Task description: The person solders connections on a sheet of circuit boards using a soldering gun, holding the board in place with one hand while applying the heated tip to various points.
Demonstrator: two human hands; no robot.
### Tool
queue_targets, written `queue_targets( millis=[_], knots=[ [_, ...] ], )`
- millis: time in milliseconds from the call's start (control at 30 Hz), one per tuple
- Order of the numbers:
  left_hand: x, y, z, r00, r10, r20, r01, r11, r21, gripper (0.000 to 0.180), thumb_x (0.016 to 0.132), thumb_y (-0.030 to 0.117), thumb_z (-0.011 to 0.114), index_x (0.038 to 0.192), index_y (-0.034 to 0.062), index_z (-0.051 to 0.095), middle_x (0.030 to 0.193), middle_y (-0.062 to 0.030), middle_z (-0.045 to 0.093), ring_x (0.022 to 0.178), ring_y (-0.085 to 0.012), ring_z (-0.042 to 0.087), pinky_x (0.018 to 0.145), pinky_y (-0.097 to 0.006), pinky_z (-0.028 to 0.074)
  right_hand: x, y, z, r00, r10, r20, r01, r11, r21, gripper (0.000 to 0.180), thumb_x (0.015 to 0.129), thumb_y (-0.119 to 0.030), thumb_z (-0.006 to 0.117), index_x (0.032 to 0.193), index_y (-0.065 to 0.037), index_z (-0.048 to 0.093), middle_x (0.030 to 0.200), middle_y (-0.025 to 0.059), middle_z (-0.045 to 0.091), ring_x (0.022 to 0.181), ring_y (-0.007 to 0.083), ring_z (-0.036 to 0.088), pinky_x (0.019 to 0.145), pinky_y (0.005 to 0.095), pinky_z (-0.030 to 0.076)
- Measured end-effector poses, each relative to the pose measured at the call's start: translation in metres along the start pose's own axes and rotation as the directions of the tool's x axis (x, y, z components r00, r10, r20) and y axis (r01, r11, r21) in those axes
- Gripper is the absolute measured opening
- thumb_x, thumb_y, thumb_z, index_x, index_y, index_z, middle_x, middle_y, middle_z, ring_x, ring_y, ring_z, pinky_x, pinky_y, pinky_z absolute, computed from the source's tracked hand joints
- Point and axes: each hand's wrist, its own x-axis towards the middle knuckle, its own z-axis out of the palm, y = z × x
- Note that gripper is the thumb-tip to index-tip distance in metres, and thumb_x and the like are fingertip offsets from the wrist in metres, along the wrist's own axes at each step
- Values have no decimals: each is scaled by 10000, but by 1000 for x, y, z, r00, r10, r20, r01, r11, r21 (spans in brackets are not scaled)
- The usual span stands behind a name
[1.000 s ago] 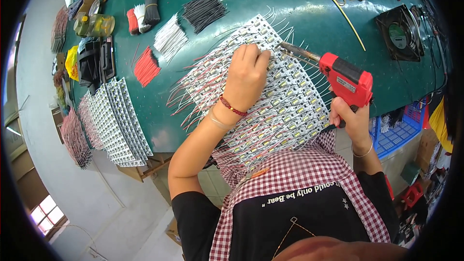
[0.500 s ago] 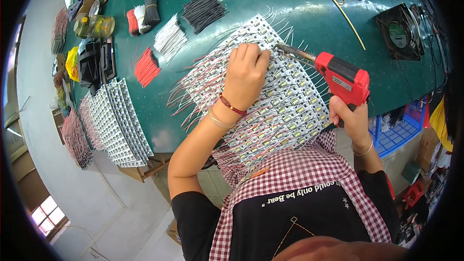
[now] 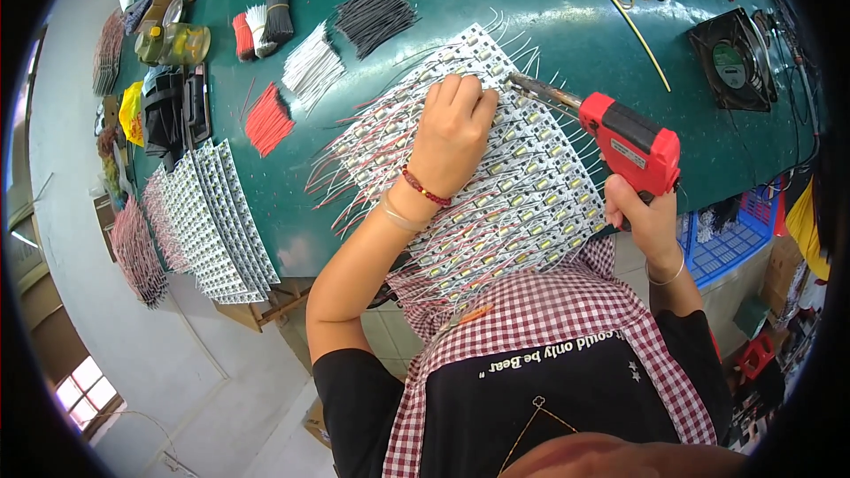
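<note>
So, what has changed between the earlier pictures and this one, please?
Very little: the red soldering gun dipped slightly left, then came partly back right, in the right grip. Nothing was visibly taken or released. The left grip stayed over the circuit-board sheet; the loose red wires and fan stayed put.

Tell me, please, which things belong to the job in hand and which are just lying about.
Likely the job's:
red gun-shaped tool, in right hand
board sheet, under left hand
red wires, white wires, black wires

Seemingly idle:
yellowish bottle
yellow bag
blue basket
</note>
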Motion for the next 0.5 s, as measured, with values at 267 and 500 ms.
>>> queue_targets(
  millis=[267,500],
  knots=[
    [1,-1,2,1000,15,-17,-15,1000,-14,252,682,-58,597,910,22,668,807,-73,502,777,-241,517,697,-356,426,1,-1,0,1000,11,23,-9,997,-79,91,891,-85,688,880,-18,628,634,-3,580,501,58,520,461,222,411],
    [3,-1,-3,999,43,1,-43,995,90,200,711,4,609,889,66,675,787,-36,504,770,-204,529,714,-348,407,-2,-2,-7,999,-14,-36,15,1000,19,100,912,-86,651,848,-19,612,619,11,586,488,79,538,468,225,423]
  ],
)
